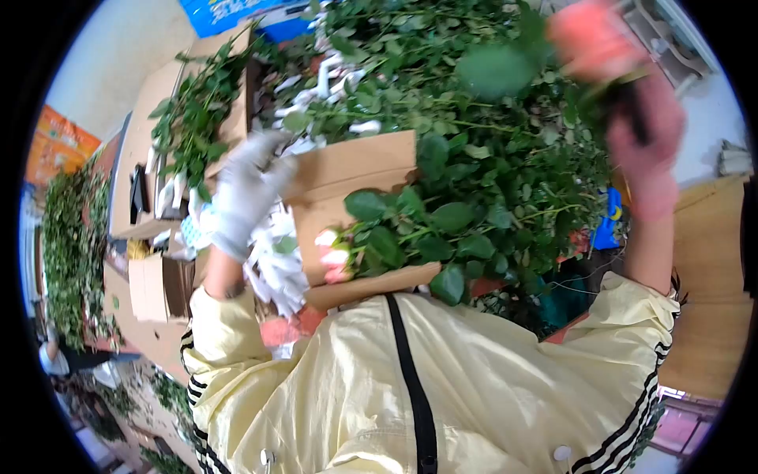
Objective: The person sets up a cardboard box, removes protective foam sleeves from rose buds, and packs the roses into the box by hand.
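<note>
My right hand (651, 146), in a pink glove and blurred by motion, is raised at the upper right. It is closed around a coral-pink rose (596, 39), and a dark strip shows by its fingers. My left hand (249, 193), in a white glove, hovers at the left edge of an open cardboard sheet (355, 162) with its fingers apart and nothing visible between them. On that cardboard lie a few pink-and-white roses (335, 257), their leafy stems pointing right.
A large heap of green rose stems (489, 118) covers the table. White sleeves (276, 268) lie beside the cardboard. Cardboard boxes (162, 288) stand at the left, with more foliage (71, 253) beyond. A blue object (608, 221) is at the right. Another person (54, 359) is at the far left.
</note>
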Available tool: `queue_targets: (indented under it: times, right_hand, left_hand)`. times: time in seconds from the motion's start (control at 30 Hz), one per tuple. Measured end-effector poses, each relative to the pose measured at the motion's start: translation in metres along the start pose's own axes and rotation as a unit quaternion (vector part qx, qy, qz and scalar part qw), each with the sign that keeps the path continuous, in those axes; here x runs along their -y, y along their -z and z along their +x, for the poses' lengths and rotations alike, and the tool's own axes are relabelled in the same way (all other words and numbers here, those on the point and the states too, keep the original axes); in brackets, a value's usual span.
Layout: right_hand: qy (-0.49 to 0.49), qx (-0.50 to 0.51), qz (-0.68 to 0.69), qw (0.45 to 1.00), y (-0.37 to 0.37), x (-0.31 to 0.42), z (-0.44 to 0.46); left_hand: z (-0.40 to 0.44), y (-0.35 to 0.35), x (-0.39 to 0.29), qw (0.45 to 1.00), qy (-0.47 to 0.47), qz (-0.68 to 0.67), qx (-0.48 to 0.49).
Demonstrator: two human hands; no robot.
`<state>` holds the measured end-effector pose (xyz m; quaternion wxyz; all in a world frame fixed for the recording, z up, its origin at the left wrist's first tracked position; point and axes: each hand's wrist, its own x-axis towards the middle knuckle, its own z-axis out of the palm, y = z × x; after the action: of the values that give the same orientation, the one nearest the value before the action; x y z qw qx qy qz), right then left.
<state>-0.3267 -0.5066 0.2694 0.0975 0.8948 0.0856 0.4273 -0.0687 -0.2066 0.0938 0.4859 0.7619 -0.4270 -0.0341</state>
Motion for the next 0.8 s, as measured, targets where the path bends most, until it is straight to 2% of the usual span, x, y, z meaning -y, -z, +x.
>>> queue_targets:
  times: [0.03, 0.1, 0.17, 0.23, 0.27, 0.3, 0.43, 0.5, 0.57, 0.63, 0.7, 0.73, 0.8]
  right_hand:
    - [0.116, 0.105, -0.099, 0.983, -0.012, 0.018, 0.001]
    - [0.158, 0.200, -0.092, 0.963, -0.058, 0.058, -0.016]
    - [0.162, 0.251, -0.109, 0.948, -0.098, 0.089, -0.032]
    - [0.174, 0.303, -0.032, 0.936, -0.134, 0.111, -0.046]
    - [0.130, 0.360, -0.002, 0.924, -0.129, 0.129, -0.040]
    - [0.127, 0.407, 0.023, 0.904, -0.143, 0.137, -0.043]
    - [0.166, 0.342, 0.044, 0.924, -0.190, 0.157, -0.093]
    - [0.171, 0.318, 0.072, 0.930, -0.201, 0.161, -0.093]
    - [0.077, 0.505, 0.114, 0.852, -0.199, 0.163, -0.078]
    - [0.051, 0.522, 0.116, 0.843, -0.203, 0.162, -0.075]
    - [0.020, 0.494, 0.151, 0.856, -0.204, 0.161, -0.073]
    - [0.037, 0.464, 0.164, 0.870, -0.207, 0.161, -0.078]
    - [0.048, 0.468, 0.162, 0.868, -0.210, 0.162, -0.082]
  left_hand:
    - [-0.028, -0.006, -0.022, 0.997, -0.034, 0.056, 0.040]
    - [-0.063, -0.021, -0.039, 0.975, -0.070, 0.128, 0.168]
    - [-0.087, -0.033, -0.047, 0.958, -0.026, 0.193, 0.213]
    - [-0.106, -0.045, -0.044, 0.952, -0.024, 0.216, 0.213]
    - [-0.113, -0.049, -0.043, 0.947, -0.027, 0.238, 0.214]
    - [-0.118, -0.052, -0.043, 0.948, -0.022, 0.236, 0.213]
    - [-0.124, -0.057, -0.045, 0.953, 0.011, 0.230, 0.197]
    - [-0.129, -0.059, -0.040, 0.959, -0.004, 0.214, 0.185]
    - [-0.132, -0.060, -0.038, 0.962, -0.003, 0.211, 0.172]
    - [-0.134, -0.062, -0.038, 0.963, -0.004, 0.216, 0.161]
    - [-0.135, -0.063, -0.036, 0.965, -0.009, 0.211, 0.155]
    - [-0.135, -0.063, -0.035, 0.967, -0.016, 0.207, 0.149]
    - [-0.133, -0.061, -0.036, 0.966, -0.015, 0.203, 0.158]
